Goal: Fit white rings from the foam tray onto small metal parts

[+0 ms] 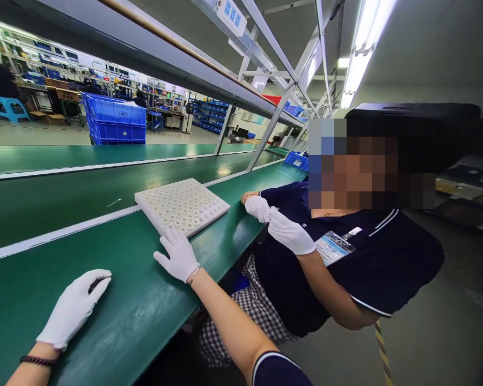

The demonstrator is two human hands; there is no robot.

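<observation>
My right hand (177, 256), in a white glove, is open with its fingers spread at the near edge of a white foam-like tray (155, 215). Its fingertips reach the tray's edge, close to small pale ring-shaped parts (190, 225). Many round holes fill the tray in rows, most with similar pale parts in them. At lower left my left hand (72, 308), also gloved in white, rests on the green bench (132, 305). Its fingers curl towards the thumb and the tips meet; anything held between them is hidden.
A co-worker (290, 289) sits close on the right, white-gloved hands (284, 228) together around something small. A white strip (64, 238) runs along the bench, with a thin white piece (114, 202) beyond it. Blue crates (116, 120) stand behind. Metal posts (271, 126) hold an overhead shelf.
</observation>
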